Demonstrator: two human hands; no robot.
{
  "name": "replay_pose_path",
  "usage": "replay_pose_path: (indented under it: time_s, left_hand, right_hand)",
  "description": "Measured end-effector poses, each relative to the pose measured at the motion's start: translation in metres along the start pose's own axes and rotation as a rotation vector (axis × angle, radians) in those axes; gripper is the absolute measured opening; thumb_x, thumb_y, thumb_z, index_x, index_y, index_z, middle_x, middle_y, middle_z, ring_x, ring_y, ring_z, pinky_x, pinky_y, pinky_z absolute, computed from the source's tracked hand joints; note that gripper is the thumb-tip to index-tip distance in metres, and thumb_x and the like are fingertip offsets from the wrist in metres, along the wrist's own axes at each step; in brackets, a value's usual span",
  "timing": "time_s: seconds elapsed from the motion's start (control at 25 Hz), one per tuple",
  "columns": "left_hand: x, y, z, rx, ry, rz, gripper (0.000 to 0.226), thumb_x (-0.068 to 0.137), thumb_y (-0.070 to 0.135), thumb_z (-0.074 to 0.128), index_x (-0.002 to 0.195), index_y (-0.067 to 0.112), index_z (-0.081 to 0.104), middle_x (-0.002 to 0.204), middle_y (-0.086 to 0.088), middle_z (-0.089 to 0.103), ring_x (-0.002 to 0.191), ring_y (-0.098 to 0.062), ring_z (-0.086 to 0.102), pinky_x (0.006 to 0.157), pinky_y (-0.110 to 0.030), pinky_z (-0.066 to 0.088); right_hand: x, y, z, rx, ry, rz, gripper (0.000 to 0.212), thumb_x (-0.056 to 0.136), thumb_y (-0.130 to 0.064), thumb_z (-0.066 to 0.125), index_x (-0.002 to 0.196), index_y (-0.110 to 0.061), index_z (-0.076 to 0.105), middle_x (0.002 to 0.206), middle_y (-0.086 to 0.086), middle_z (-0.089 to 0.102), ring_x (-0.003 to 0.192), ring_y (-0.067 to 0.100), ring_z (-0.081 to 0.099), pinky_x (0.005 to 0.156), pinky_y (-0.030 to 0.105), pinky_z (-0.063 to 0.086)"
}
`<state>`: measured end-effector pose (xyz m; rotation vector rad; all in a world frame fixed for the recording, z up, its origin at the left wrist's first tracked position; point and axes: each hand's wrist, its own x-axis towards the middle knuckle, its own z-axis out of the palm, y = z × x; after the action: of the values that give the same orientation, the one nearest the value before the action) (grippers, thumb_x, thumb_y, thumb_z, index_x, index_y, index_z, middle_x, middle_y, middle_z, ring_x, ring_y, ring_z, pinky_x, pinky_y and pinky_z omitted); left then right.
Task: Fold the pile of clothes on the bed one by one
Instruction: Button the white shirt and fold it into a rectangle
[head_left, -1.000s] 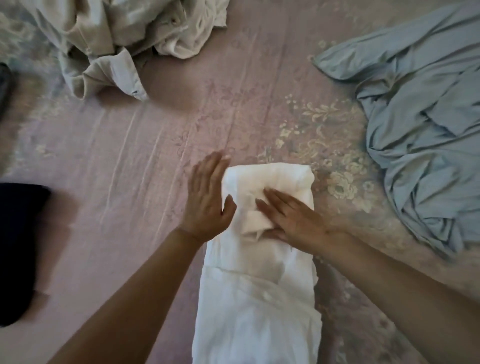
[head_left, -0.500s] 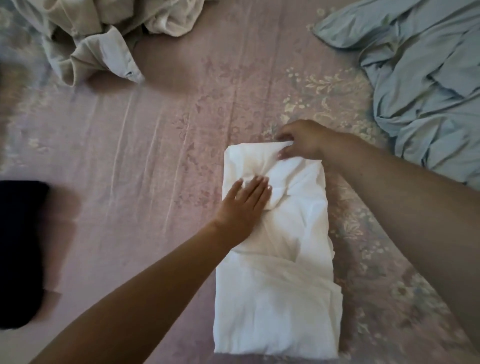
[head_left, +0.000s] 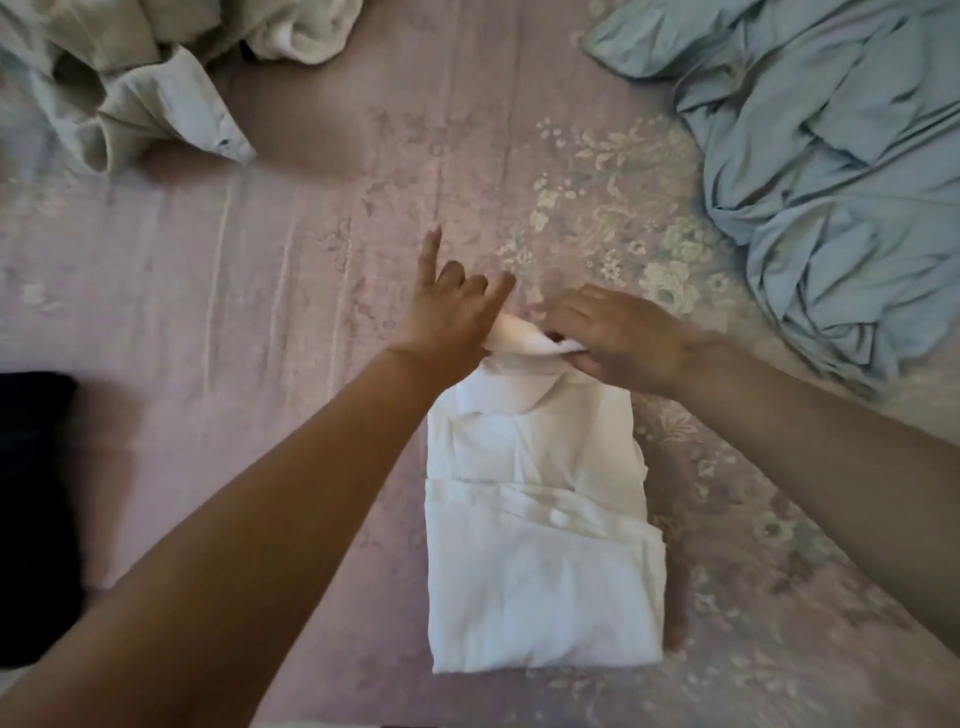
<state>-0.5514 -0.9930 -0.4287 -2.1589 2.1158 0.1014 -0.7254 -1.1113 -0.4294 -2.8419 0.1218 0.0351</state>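
Bedsheet (head_left: 291, 291), pale pink with a faded floral print, covers the whole view. Dark garment (head_left: 36, 514), black or navy, lies at the left edge, near side; its shape is lost in shadow. Far left: crumpled beige garment (head_left: 130, 88), heaped, one cuffed end pointing toward the middle of the bed. A cream-white bundle lies just beside it at the far edge; cannot tell whether it is the same piece.

Centre: left hand (head_left: 449, 317) at the far end of the white garment (head_left: 540, 545). Index finger and one other finger stick out straight, the middle ones curled. The palm side seems to hold the lifted far edge of the white cloth from the left, but the grip itself is hidden under the hand. Left forearm runs in from the near left corner.

White garment is partly folded into a narrow upright rectangle, near end flat on the sheet, layered edges showing across its middle. Its far edge is raised off the bed in a small roll between the two hands.

Right hand (head_left: 623, 338) just right of that roll, fingers curled, thumb and fingertips pinching the raised white edge. Right forearm enters from the right.

Far right: light blue garment (head_left: 831, 182), rumpled and spread wide, well apart from the white one.
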Motion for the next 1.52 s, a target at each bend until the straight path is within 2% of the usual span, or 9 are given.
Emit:
replay_pose_path:
  time_s: [0.12, 0.2, 0.4, 0.6, 0.8, 1.12, 1.28, 1.36, 1.52]
  left_hand:
    - [-0.039, 0.015, 0.023, 0.053, 0.264, 0.284, 0.024, 0.083, -0.001, 0.052, 0.106, 0.008, 0.054, 0.071, -0.005, 0.057, 0.060, -0.023, 0.051, 0.065, -0.036, 0.043]
    - [-0.071, 0.019, 0.043, 0.077, 0.260, 0.418, 0.036, 0.087, -0.004, 0.041, 0.121, 0.005, 0.050, 0.080, -0.005, 0.059, 0.064, -0.021, 0.051, 0.059, -0.035, 0.039]
    - [-0.086, 0.006, 0.047, -0.190, 0.230, 0.454, 0.047, 0.070, -0.001, 0.052, 0.117, -0.002, 0.055, 0.103, -0.016, 0.057, 0.078, -0.031, 0.057, 0.067, -0.043, 0.050]
    - [-0.083, 0.025, 0.030, -0.447, 0.083, 0.406, 0.033, 0.086, 0.020, 0.049, 0.106, 0.003, 0.069, 0.114, -0.015, 0.067, 0.106, -0.031, 0.063, 0.095, -0.044, 0.049]
    - [-0.090, 0.040, 0.025, -0.615, -0.142, 0.213, 0.047, 0.093, 0.034, 0.037, 0.122, 0.009, 0.064, 0.122, -0.009, 0.065, 0.111, -0.025, 0.063, 0.102, -0.038, 0.041]
    - [-0.052, 0.050, 0.002, -0.628, -0.161, -0.250, 0.057, 0.087, 0.013, 0.066, 0.136, 0.007, 0.038, 0.133, -0.013, 0.040, 0.119, -0.027, 0.046, 0.091, -0.039, 0.041]
    - [-0.038, 0.039, 0.008, -0.140, -0.408, -0.278, 0.082, 0.077, 0.047, 0.071, 0.143, 0.017, 0.031, 0.143, -0.004, 0.035, 0.133, -0.026, 0.029, 0.106, -0.040, 0.024]
    - [-0.033, 0.037, 0.008, -0.147, -0.507, -0.260, 0.073, 0.076, 0.051, 0.071, 0.135, 0.019, 0.043, 0.136, -0.004, 0.047, 0.128, -0.026, 0.040, 0.103, -0.040, 0.027]
    - [-0.014, 0.028, -0.014, -0.201, -0.442, -0.286, 0.038, 0.084, 0.023, 0.070, 0.118, 0.012, 0.061, 0.119, -0.009, 0.058, 0.109, -0.029, 0.058, 0.077, -0.033, 0.041]
  right_hand:
    - [-0.035, -0.017, 0.027, -0.171, -0.027, -0.100, 0.018, 0.077, -0.010, 0.048, 0.095, -0.014, 0.046, 0.081, 0.008, 0.057, 0.071, 0.025, 0.047, 0.058, 0.036, 0.038]
    - [-0.054, -0.028, 0.037, -0.173, -0.109, -0.067, 0.025, 0.080, -0.023, 0.043, 0.099, -0.012, 0.056, 0.084, 0.007, 0.060, 0.070, 0.027, 0.054, 0.056, 0.034, 0.042]
    - [-0.042, -0.034, 0.017, 0.091, 0.082, 0.249, 0.027, 0.084, -0.018, 0.050, 0.098, -0.001, 0.066, 0.092, 0.017, 0.063, 0.075, 0.036, 0.063, 0.059, 0.042, 0.055]
    - [-0.060, -0.086, 0.012, -0.082, 0.261, 0.166, 0.036, 0.089, -0.027, 0.053, 0.114, -0.003, 0.062, 0.120, 0.022, 0.062, 0.107, 0.033, 0.054, 0.094, 0.041, 0.042]
    - [-0.156, -0.199, 0.071, -0.043, -0.381, 0.119, 0.107, 0.058, -0.068, 0.073, 0.141, -0.011, 0.037, 0.148, 0.015, 0.038, 0.135, 0.031, 0.038, 0.110, 0.047, 0.029]
    - [-0.070, -0.104, 0.051, -0.231, 0.191, 0.323, 0.044, 0.081, -0.007, 0.061, 0.124, -0.001, 0.056, 0.127, 0.021, 0.059, 0.114, 0.035, 0.059, 0.096, 0.039, 0.043]
    - [-0.015, -0.053, 0.004, -0.030, -0.377, 0.702, 0.081, 0.087, -0.026, 0.066, 0.150, -0.016, 0.017, 0.155, 0.010, 0.024, 0.144, 0.026, 0.018, 0.114, 0.043, 0.017]
    - [-0.005, -0.046, -0.003, 0.058, -0.583, 0.754, 0.076, 0.082, -0.029, 0.071, 0.145, -0.019, 0.030, 0.144, 0.010, 0.042, 0.134, 0.029, 0.035, 0.106, 0.040, 0.028]
    - [-0.003, -0.049, -0.010, -0.023, -0.472, 0.684, 0.041, 0.083, -0.020, 0.069, 0.122, -0.014, 0.057, 0.123, 0.015, 0.053, 0.111, 0.035, 0.050, 0.080, 0.036, 0.041]
